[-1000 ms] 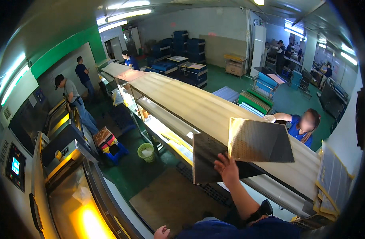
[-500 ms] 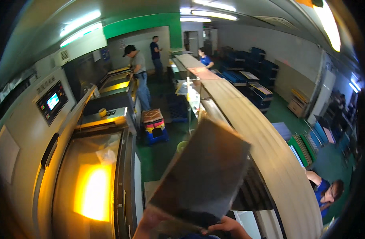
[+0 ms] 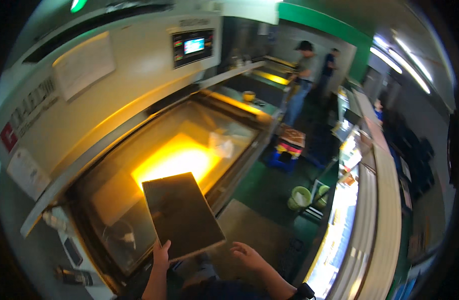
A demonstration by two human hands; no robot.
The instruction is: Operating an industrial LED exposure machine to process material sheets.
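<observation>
A thin, dark rectangular panel [image 3: 183, 216] hangs tilted in front of me, over the near edge of a machine bed. My left hand [image 3: 161, 255] grips its lower left edge, thumb on the face. My right hand [image 3: 245, 253] is off the panel, a little right of its lower right corner, with fingers apart and nothing in them. Beyond the panel, the machine's glass-like bed [image 3: 102, 172] glows bright yellow in the middle. A pale crumpled piece [image 3: 222, 145] lies on the bed near its right side.
A control screen [image 3: 194, 46] sits on the machine's front. On the right runs a long bench [image 3: 387, 200] with a brightly lit strip. Green buckets [image 3: 300, 198] and a blue crate [image 3: 287, 161] stand on the floor. A person [image 3: 302, 75] works at another machine farther back.
My view has swung left toward the glowing machine. The panel has moved from beside the bench to the bed's edge. My right hand has let go of it.
</observation>
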